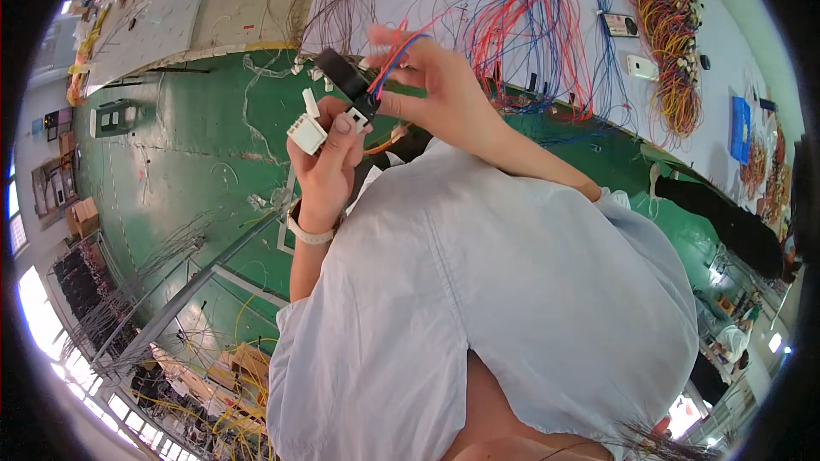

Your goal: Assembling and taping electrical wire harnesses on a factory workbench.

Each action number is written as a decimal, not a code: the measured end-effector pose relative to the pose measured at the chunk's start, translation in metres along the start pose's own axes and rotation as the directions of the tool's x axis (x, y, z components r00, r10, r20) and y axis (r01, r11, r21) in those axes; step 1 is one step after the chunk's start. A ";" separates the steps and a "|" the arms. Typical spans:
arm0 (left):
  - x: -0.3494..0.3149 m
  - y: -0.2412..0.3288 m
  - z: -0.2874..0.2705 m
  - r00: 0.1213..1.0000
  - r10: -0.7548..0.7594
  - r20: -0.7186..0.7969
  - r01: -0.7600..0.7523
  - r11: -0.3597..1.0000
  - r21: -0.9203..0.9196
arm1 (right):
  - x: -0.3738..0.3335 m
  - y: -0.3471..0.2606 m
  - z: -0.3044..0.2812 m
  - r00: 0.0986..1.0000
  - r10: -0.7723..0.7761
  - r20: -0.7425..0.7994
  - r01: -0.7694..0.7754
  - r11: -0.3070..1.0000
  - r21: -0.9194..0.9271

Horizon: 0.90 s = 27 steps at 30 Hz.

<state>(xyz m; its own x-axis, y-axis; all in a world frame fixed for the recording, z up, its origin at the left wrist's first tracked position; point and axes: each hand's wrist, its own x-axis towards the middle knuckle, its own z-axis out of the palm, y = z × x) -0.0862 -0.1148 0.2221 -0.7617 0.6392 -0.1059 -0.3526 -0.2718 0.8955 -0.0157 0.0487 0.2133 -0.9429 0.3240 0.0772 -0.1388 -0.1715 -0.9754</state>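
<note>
My left hand point(325, 171) is closed round white plastic connectors; a boxy connector point(307, 133) sticks out on its left side, and a smaller white piece point(357, 118) sits by the thumb. Just above stands a roll of black tape point(343, 75), beside a black-wrapped spot on red and blue wires point(395, 65). The wires rise past the fingers of my right hand point(440, 90). Those fingers are apart and slightly blurred, with the thumb close to the black-wrapped spot. Whether the thumb touches it I cannot tell.
Ahead, a white-topped table point(427, 0) carries loose red and blue wires point(538, 43), a thick bundle of yellow and red wires point(670, 43) and a white phone-like device point(642, 67). A metal rail point(184, 294) stands lower left. A person's dark-clothed leg point(726, 213) shows at right.
</note>
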 end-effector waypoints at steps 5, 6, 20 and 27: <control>0.000 0.007 -0.003 0.997 -0.045 0.061 0.026 0.962 0.273 | 0.008 0.003 -0.012 0.916 0.276 0.290 -0.363 0.878 0.312; 0.000 0.007 -0.003 0.997 -0.046 0.061 0.027 0.962 0.273 | 0.009 -0.003 -0.014 0.892 0.327 0.311 -0.449 0.716 0.535; 0.019 -0.013 -0.028 0.995 0.053 -0.080 -0.017 0.920 0.392 | 0.013 0.006 -0.012 0.908 0.335 0.252 -0.398 0.878 0.266; 0.022 -0.004 -0.023 0.990 0.073 -0.123 -0.018 0.916 0.400 | 0.014 0.000 -0.018 0.806 0.398 0.437 -0.591 0.575 0.566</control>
<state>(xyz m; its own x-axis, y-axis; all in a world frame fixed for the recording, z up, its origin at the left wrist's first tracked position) -0.1141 -0.1168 0.2063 -0.8468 0.5238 -0.0926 -0.0919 0.0273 0.9954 -0.0233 0.0703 0.2110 -0.9480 -0.2139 -0.2359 0.3060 -0.8168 -0.4891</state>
